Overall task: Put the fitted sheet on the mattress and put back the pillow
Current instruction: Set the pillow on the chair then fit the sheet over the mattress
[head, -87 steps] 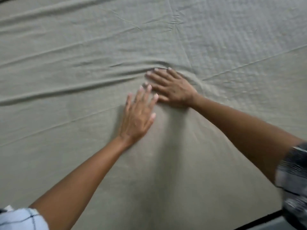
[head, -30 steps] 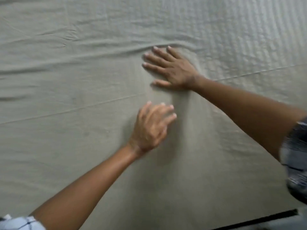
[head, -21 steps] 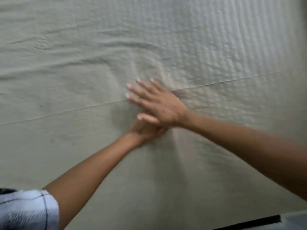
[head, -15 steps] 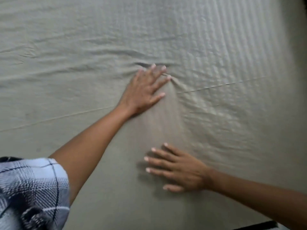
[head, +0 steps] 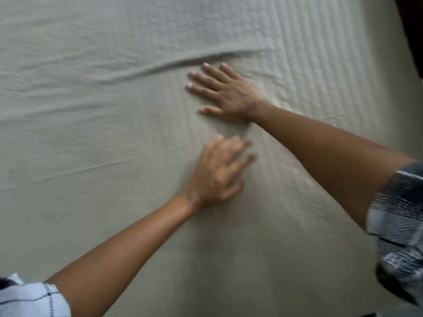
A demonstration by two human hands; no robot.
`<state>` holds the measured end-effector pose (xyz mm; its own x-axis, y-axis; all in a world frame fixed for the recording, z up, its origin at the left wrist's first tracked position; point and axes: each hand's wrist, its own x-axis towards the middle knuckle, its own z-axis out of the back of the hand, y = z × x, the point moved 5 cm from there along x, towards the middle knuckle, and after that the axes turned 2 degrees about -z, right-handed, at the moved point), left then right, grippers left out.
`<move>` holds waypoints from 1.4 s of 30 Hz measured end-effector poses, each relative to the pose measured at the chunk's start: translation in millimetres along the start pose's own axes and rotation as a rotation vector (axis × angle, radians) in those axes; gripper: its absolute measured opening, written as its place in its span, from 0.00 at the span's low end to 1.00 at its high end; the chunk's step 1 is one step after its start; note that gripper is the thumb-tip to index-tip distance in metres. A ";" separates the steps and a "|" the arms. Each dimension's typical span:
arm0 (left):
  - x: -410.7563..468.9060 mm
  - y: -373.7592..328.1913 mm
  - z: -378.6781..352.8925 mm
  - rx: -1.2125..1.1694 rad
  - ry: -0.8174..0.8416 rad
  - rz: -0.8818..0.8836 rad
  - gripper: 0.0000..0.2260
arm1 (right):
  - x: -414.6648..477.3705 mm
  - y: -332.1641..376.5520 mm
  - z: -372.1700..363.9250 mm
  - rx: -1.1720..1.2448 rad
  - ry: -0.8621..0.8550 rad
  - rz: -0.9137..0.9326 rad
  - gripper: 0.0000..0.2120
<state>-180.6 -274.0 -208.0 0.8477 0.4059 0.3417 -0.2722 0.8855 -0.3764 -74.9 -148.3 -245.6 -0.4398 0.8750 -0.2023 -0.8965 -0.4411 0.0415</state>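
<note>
A pale grey-green fitted sheet (head: 96, 138) covers the mattress and fills nearly the whole head view. My right hand (head: 225, 92) lies flat on it with fingers spread and straight, pressing the cloth. A long raised wrinkle (head: 174, 62) runs just beyond its fingertips. My left hand (head: 217, 172) rests on the sheet below the right one, blurred, fingers loosely bent and holding nothing. A thin crease line (head: 91, 167) crosses the sheet to its left. The pillow is not in view.
The quilted pattern of the mattress shows through the sheet at the upper right (head: 332, 53). A dark edge beyond the bed (head: 412, 30) appears in the top right corner. Plaid sleeves sit at the bottom left and right.
My right hand has swept from near me up to the far side and lies flat by the wrinkle. My left hand has drawn back toward me and sits below the right.
</note>
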 end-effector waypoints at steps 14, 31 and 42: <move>132.2 118.0 -42.4 0.223 0.334 0.317 0.24 | -264.8 100.9 -33.8 0.186 0.013 0.345 0.26; 133.9 41.0 -83.8 0.235 0.348 0.264 0.27 | -96.6 -206.2 5.0 0.187 0.067 -0.577 0.28; 119.7 -25.6 -10.8 0.210 0.680 0.336 0.32 | -180.3 -37.6 57.3 0.367 -0.278 -0.806 0.18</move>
<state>-67.2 -250.6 -166.7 0.7788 0.4918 -0.3894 -0.5861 0.7918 -0.1721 35.1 -278.0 -154.6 0.3691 0.9272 -0.0643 -0.8766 0.3703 0.3073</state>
